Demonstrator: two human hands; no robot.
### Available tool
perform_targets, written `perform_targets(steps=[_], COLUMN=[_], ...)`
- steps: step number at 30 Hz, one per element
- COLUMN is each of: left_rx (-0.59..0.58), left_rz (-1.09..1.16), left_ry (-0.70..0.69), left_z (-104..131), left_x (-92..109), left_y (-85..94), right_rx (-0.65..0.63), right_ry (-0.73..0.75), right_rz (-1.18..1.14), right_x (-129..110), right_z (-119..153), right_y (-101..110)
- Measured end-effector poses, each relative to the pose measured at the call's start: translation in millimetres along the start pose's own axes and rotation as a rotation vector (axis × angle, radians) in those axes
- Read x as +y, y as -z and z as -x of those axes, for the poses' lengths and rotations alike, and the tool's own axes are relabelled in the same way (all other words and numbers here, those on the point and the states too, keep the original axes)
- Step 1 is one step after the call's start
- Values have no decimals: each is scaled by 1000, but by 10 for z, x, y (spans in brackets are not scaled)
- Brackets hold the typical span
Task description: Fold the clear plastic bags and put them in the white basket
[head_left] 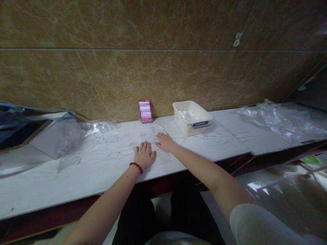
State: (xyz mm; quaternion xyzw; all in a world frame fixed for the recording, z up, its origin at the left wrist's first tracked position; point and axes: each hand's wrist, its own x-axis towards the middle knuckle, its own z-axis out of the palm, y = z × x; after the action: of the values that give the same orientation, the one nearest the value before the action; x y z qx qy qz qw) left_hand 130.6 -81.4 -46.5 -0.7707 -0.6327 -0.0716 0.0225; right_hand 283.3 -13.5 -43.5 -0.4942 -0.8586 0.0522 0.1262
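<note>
Starting at the far left, on the long white table [84, 183]: a white box [49, 136] with a dark part on top and a blue strap [63, 118] across the back. Next to the box, a crinkly heap of see-through wrap [99, 130], close to the brown wall [163, 71].

Then the left hand [144, 157], palm down and flat, fingers a little apart, with a red bead bracelet [136, 166] at the wrist. No pinch to see there. Past that hand, a phone [145, 111] leaning on the wall, screen blurred.

Between the phone and both hands, thin bits of clear plastic [153, 130] lying on the table. Straight ahead of the left fingers, and right at the tips of the right ones, so nearer to the right hand. Longer side to side, it seems, with a slant up toward the right; hard to be sure with such faint edges.

Then the right hand [165, 143], also palm down and flat, fingers close to each other, thumb out to the side. No grip on anything to see.

Just right of that hand, a white tub [186, 126] with a grey clip [201, 125] and more see-through plastic [186, 114] inside. Farther right, a wide, crumpled clear sheet [276, 119]. Lower down, past the table edge, something green [311, 160]; hard to tell what.
</note>
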Motion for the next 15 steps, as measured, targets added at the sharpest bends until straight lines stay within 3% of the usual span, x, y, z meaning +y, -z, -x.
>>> perform_targets(steps=[5, 11, 15], left_rx=[-63, -108, -75], left_rz=[-4, 11, 7], left_ry=[94, 269, 355], left_z=[1, 45, 58], left_x=[-172, -677, -965], left_y=[48, 101, 118], right_rx=[-75, -142, -145], right_ry=[-128, -199, -235], right_rz=[49, 52, 61], right_x=[264, 417, 453], right_z=[-94, -194, -241], right_y=[48, 78, 147])
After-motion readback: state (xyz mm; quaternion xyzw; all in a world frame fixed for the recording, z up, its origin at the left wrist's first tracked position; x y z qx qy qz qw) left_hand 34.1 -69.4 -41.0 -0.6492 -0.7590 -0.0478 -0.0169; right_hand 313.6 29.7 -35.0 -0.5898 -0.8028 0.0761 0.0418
